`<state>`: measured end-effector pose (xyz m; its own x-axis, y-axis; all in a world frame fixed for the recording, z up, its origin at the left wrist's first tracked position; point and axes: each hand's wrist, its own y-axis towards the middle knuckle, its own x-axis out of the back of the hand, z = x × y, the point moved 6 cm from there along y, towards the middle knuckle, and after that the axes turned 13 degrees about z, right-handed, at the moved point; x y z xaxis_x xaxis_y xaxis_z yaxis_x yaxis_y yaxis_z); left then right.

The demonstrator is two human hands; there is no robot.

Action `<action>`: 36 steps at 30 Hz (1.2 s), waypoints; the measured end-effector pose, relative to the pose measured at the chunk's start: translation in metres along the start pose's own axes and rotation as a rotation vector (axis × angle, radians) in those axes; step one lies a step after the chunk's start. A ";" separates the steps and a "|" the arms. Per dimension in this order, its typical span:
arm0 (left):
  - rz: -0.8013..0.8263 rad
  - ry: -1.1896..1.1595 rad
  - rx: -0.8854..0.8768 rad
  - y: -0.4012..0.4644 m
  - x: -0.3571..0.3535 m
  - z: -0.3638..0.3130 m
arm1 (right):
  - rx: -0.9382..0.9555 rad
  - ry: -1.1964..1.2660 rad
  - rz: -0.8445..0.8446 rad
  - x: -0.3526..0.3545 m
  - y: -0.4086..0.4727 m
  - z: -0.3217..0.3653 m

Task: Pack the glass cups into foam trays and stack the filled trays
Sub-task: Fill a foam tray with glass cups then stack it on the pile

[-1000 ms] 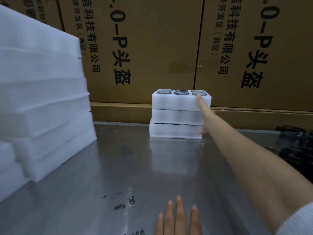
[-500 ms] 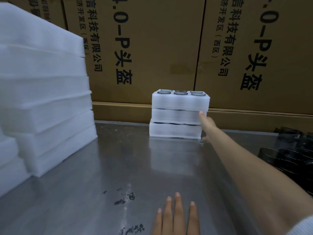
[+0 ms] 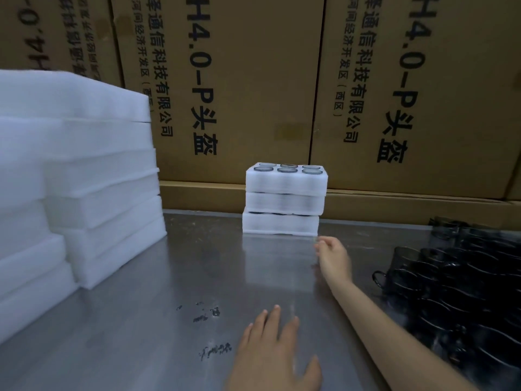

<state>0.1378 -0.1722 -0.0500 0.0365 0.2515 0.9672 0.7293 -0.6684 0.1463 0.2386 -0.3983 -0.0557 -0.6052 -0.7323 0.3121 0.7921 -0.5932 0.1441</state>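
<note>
While three filled foam trays (image 3: 284, 201) are sitting stacked | right hand (image 3: 332, 256) is hovering just beside them, fingers relaxed, gripping nothing | left hand (image 3: 275, 354) is lying flat on worktop (image 3: 158, 320), fingers spread

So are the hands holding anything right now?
No, nothing is held. The left hand lies flat on the metal table, and the right hand is empty, just in front of the stacked foam trays.
</note>
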 end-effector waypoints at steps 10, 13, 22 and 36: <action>-0.084 0.002 -0.025 -0.023 0.012 -0.011 | 0.073 -0.077 0.152 0.027 -0.139 0.017; -0.106 -0.003 -0.006 -0.041 0.016 -0.019 | 0.086 -0.111 0.190 0.036 -0.175 0.022; -0.025 0.019 -0.213 -0.104 0.014 -0.060 | 0.175 -0.522 0.340 0.037 -0.252 0.032; -0.266 0.836 0.602 -0.071 0.275 0.132 | 0.332 -0.802 0.354 0.031 -0.283 0.038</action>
<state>0.1862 0.0369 0.1784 -0.4878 -0.3748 0.7884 0.8710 -0.1489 0.4681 -0.0018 -0.2409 -0.0514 -0.1868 -0.3288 0.9258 0.9767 -0.1633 0.1391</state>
